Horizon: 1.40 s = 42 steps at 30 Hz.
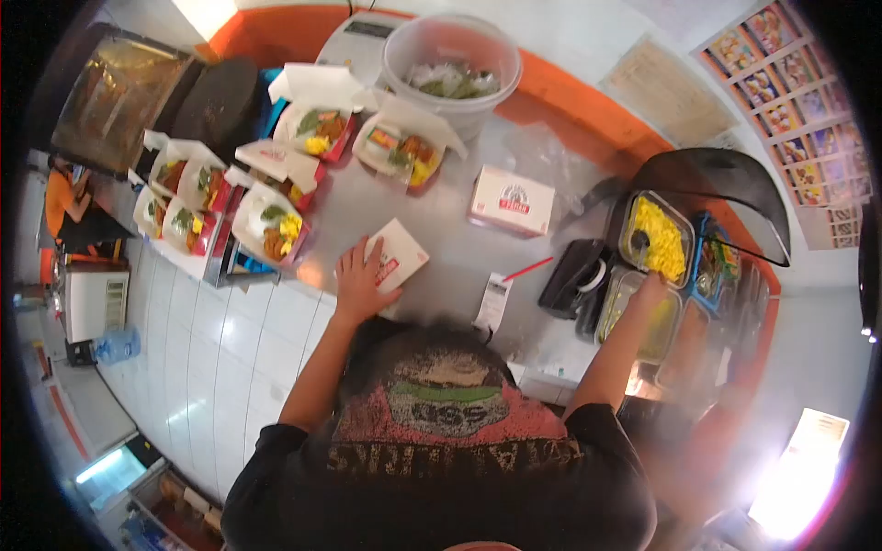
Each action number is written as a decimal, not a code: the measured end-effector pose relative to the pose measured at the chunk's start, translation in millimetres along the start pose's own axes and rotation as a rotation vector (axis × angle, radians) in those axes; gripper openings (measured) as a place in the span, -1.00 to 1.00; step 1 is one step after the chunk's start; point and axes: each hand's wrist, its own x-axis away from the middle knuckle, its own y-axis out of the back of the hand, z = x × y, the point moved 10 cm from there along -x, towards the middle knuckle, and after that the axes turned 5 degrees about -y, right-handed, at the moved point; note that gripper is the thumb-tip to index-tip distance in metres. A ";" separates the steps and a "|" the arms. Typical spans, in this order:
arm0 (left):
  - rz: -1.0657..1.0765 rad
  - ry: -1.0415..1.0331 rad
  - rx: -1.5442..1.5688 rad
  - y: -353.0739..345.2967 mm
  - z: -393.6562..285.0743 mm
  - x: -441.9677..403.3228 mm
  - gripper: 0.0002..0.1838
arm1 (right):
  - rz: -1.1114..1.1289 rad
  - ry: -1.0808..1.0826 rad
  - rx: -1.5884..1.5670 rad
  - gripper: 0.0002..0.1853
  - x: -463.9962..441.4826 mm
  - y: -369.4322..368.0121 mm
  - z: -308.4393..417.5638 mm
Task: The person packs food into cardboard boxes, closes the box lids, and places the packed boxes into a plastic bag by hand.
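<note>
My left hand (363,283) lies with its fingers spread on the lid of a closed white meal box (401,255) with red print. My right hand (650,290) reaches to the near edge of a clear tub of yellow shredded food, perhaps scrambled egg (659,234). Its fingers are too blurred and small to make out whether they hold anything. Under my right forearm is a second clear tub (629,338) with yellowish contents. Further off stands another closed meal box (512,202). Several open boxes of rice, egg, greens and brown pieces, such as this one (401,151), fill the left side.
A large clear bucket (452,64) holds bagged contents at the back. A receipt (493,301), a red pen (528,268) and a black case (571,278) lie on the steel counter (441,211). A dark, curved lid (712,188) rises behind the tubs. Another person (69,207) is far left.
</note>
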 end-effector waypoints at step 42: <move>-0.400 -0.394 0.290 66.6 -106.8 -96.3 -0.42 | 0.193 0.165 -0.270 -0.84 200.6 26.7 -53.9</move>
